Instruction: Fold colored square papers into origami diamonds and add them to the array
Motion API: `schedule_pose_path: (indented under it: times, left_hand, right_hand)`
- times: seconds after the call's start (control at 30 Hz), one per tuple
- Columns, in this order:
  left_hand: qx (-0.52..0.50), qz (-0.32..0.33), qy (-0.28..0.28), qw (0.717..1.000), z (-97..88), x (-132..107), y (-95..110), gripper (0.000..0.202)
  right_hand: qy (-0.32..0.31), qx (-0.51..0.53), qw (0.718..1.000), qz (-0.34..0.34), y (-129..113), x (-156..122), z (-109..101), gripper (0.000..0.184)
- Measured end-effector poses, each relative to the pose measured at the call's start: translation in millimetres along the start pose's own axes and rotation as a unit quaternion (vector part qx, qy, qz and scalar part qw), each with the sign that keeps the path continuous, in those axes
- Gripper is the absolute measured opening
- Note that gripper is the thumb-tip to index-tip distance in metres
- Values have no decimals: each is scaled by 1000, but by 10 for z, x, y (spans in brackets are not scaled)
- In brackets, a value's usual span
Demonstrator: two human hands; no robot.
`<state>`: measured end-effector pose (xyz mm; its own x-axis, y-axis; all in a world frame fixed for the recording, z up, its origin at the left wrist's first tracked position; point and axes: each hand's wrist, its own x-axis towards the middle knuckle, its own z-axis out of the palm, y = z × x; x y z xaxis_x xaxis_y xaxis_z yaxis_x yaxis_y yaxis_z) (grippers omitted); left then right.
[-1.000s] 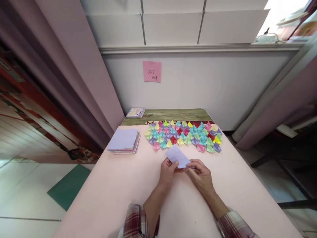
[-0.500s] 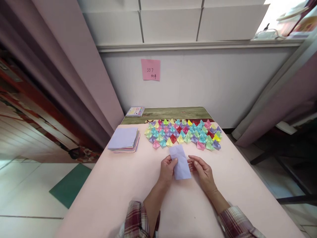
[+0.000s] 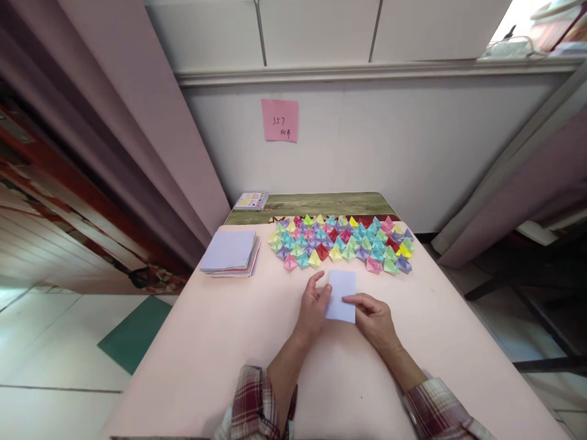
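Observation:
A pale lilac sheet of paper point(image 3: 342, 287), folded into a narrow rectangle, is held between my two hands above the front half of the table. My left hand point(image 3: 314, 305) grips its left edge, with the thumb on the face and the index finger lifted off. On the other side my right hand point(image 3: 373, 318) pinches the right edge, its index finger lying across the front. Just beyond the paper stand rows of small folded paper shapes point(image 3: 337, 247) in many colours.
A stack of coloured paper sheets point(image 3: 228, 252) lies at the table's left. Behind it is a printed packet point(image 3: 251, 200) on the wood-patterned strip point(image 3: 321, 203). The pink-covered table point(image 3: 220, 342) meets a white wall bearing a pink note point(image 3: 279, 120). Curtains hang on both sides.
The paper has turned from tilted to nearly upright. My right hand has closed on its right edge, with the index finger now in front. My left index finger has lifted. The view has shifted slightly.

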<state>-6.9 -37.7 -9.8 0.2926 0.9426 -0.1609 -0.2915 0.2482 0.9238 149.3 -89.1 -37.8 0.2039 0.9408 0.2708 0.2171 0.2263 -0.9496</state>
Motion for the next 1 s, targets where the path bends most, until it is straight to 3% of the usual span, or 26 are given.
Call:
schedule_pose_path:
  times: [0.1, 0.17, 0.27, 0.37, 0.53, 0.73, 0.9, 1.0]
  left_hand:
    - [4, 34, -33, 999, -3, -22, 62, 51]
    - [12, 53, -77, 996, 10, -36, 73, 45]
    - [42, 90, -101, 990, 41, -44, 39, 39]
    - [65, 107, -69, 990, 52, -29, -9, 25]
    - [57, 89, -58, 993, 15, 4, -31, 19]
    - [77, 85, -55, 992, -10, 14, -32, 17]
    - [60, 69, -27, 995, 13, 0, -31, 19]
    - [8, 52, -20, 998, 42, -12, -9, 33]
  right_hand:
    - [99, -68, 992, -27, 20, -2, -9, 22]
    - [129, -103, 985, -47, 13, -12, -15, 23]
    - [118, -133, 981, -74, -16, -35, -16, 23]
    - [98, -121, 985, -79, -29, -51, -8, 22]
    - [65, -5, 998, 1, 0, -42, 2, 25]
    - [59, 116, 987, 92, -10, -7, -11, 24]
    - [86, 127, 982, 112, -26, 20, 3, 27]
    - [116, 135, 976, 124, -48, 38, 34, 31]
